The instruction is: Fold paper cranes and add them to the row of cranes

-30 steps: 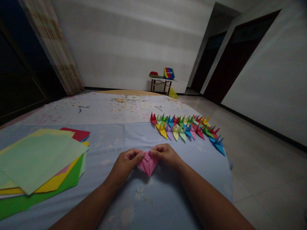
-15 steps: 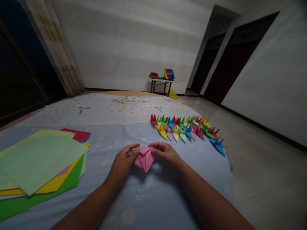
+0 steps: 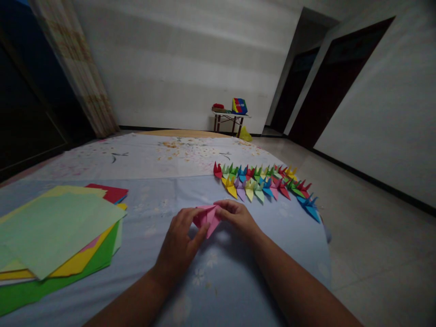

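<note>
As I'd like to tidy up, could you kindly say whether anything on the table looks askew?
The paper stack on the left looks askew: its sheets lie at differing angles, unlike the paper birds standing in rows on the right. I see no spill.

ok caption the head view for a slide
Fingers hold folded pink paper, with sheets at left and cranes at right.
</note>
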